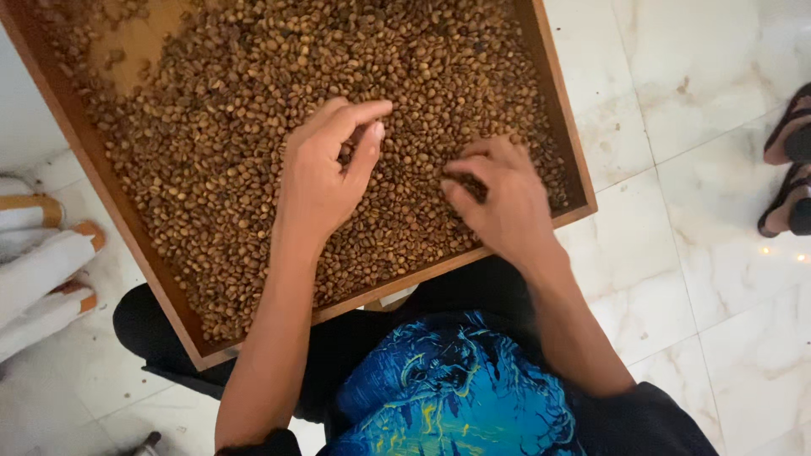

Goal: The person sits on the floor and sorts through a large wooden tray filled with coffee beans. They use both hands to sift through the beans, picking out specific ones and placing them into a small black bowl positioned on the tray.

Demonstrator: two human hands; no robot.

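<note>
A wide wooden tray (110, 198) rests on my lap, filled with a layer of light brown coffee beans (253, 101). My left hand (325, 169) lies on the beans near the tray's middle, fingers curled and thumb close to the forefinger, pinching among the beans. My right hand (498, 198) rests on the beans near the tray's front right edge, fingers bent down into them. Whether either hand holds a bean between the fingertips is too small to tell.
White marble floor tiles (701, 169) surround the tray. Another person's sandalled feet (790, 169) show at the right edge. White cloth with feet in tan sandals (42, 253) lies at the left. A bare patch of tray bottom (144, 38) shows at the far left.
</note>
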